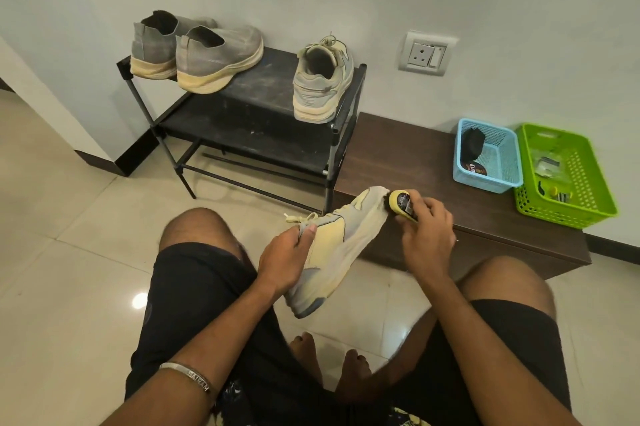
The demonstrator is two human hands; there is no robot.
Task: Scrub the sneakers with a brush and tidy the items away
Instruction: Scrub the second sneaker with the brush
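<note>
Partly legible lettering "erry" on the dark, orange-marked item (473, 170) lying in the blue basket (502, 162) at the right of the frame; first letters hidden by the basket wall. Engraved letters on the metal bracelet (188, 373) at lower left, too blurred to read with certainty. Small white print on the dark label of the yellow brush (403, 205) at centre right, too small to read.
</note>
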